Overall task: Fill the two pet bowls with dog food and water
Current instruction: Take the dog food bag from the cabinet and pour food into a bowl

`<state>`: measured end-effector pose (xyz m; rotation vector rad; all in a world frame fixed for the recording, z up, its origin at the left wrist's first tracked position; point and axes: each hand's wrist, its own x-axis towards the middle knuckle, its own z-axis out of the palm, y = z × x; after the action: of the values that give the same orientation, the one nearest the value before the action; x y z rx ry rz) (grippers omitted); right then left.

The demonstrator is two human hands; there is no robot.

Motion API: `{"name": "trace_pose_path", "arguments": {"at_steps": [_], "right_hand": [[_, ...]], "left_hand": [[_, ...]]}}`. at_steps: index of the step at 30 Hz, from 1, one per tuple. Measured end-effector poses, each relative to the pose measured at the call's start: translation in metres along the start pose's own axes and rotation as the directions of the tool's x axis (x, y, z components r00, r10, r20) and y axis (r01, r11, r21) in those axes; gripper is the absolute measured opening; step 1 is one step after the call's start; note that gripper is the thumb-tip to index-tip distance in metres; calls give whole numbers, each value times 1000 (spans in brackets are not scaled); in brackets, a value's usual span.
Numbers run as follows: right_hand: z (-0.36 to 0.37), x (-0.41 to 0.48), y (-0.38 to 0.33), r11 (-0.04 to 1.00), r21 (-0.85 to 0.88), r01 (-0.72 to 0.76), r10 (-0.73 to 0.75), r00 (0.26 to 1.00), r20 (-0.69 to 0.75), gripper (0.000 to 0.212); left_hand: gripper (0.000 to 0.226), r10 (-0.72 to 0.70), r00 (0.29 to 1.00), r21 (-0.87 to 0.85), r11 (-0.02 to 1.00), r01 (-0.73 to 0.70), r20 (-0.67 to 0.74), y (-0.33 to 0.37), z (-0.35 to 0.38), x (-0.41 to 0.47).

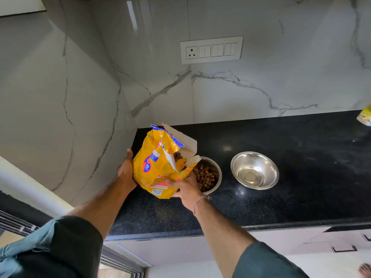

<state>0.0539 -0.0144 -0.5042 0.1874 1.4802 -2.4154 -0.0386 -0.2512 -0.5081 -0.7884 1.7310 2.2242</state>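
Two bowls (254, 170): kibble (204, 176), water (250, 176).

Black speckled countertop (281, 201) — white switch panel (211, 49) on marble wall (261, 87); yellow packet, perhaps (365, 115), at right edge.

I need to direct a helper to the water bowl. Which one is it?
On the black speckled countertop, right of the torn yellow dog food bag, stand two round steel bowls. It is the right bowl, holding clear water, not brown kibble.
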Motion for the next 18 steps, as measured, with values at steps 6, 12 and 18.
{"name": "trace_pose_path", "arguments": {"at_steps": [6,12,18], "right_hand": [[-3,1,-3,996,85,-39,37,999,29,61],[-5,5,0,991,130,-21,10,996,86,76],[-1,4,2,982,183,-36,20,996,85,77]], "left_hand": [[110,16,998,37,999,-14,-61,-1,-15,34],[97,-29,992,41,999,34,-125,19,-9,58],[59,-23,971,20,999,29,-237,49,43,-20]]}}
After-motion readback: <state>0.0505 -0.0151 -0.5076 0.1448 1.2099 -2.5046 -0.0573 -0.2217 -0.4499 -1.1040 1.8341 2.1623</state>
